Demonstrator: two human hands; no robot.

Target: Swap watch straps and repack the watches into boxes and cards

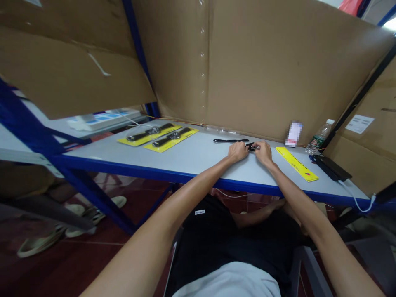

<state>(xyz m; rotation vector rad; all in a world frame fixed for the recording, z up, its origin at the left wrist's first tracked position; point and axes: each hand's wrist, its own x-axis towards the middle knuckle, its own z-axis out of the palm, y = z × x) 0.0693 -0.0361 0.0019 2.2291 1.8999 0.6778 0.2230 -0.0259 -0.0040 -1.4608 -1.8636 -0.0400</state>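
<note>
My left hand [238, 152] and my right hand [263, 153] are close together over the table, fingers pinched on a small black and metallic part [253, 147]. Its exact kind is too small and too covered by fingers to make out. Just behind my left hand lies a slim black handle-shaped piece [229, 141], flat on the table. To the left, two yellow cards [160, 148] rest side by side, each bearing a black tool with a round shiny middle [176, 135]. Right of my right hand lies a stack of narrow yellow cards [295, 163].
The grey-white tabletop [198, 159] has a blue front edge. Cardboard panels [247, 74] rise behind it and at both sides. A plastic bottle [320, 136], a blurred-out upright object [293, 134] and a black device [331, 167] with a white cable stand at the right.
</note>
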